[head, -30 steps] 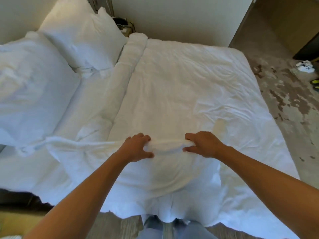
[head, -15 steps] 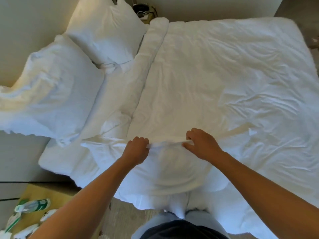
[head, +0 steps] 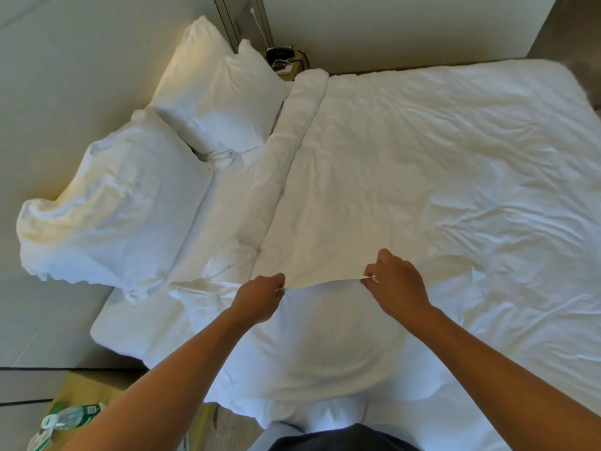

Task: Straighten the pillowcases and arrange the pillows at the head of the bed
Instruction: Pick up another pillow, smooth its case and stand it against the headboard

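Both hands are pinching the far edge of a white pillowcase (head: 312, 346) that's lying on the near edge of the bed (head: 455, 164), right in front of the person. The left hand (head: 260, 299) is closed tight on the hem, and the right hand (head: 398, 283) is gripping the same hem just beside it. Up and left of the left hand, two plump pillows (head: 120, 209) (head: 221, 102) are sitting against the wall. A rolled duvet edge (head: 292, 125) is running alongside them.
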Available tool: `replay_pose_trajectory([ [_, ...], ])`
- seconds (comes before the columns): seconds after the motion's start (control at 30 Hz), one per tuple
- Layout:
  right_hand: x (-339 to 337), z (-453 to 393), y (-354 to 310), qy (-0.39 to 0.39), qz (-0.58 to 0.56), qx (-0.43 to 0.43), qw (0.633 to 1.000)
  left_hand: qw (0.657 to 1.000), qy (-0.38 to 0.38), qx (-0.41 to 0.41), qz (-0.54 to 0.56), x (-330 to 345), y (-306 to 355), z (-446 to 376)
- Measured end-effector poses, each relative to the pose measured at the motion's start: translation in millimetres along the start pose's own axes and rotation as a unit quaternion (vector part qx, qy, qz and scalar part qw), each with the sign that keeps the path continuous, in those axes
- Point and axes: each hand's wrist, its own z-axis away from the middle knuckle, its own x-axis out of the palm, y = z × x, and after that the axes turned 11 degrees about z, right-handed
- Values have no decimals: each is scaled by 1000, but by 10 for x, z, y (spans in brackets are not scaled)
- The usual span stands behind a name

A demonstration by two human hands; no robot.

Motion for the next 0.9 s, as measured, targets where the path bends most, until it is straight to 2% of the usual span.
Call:
replay_pose_trajectory([
  [0.13, 3, 37, -53, -31, 3, 37, 999, 1000, -7, 22, 1, -13, -96, -81],
  [0.27, 13, 107, -148, -25, -96, 54, 994, 999, 3, 40, 30, 50, -206, -95],
  [0.4, 2, 156, -197, -93, -115, 65, 987, 997, -5, 42, 63, 83, -343, -142],
  [0.6, 71, 169, -226, -47, -92, 66, 992, 998, -46, 28, 40, 50, -646, -214],
  [0.8, 162, 225, -213, -58, -86, 60, 993, 998, -3, 34, 49, -44, -722, -182],
  [0.9, 140, 91, -233, -36, -96, 67, 992, 998, 12, 26, 54, -164, -675, -113],
])
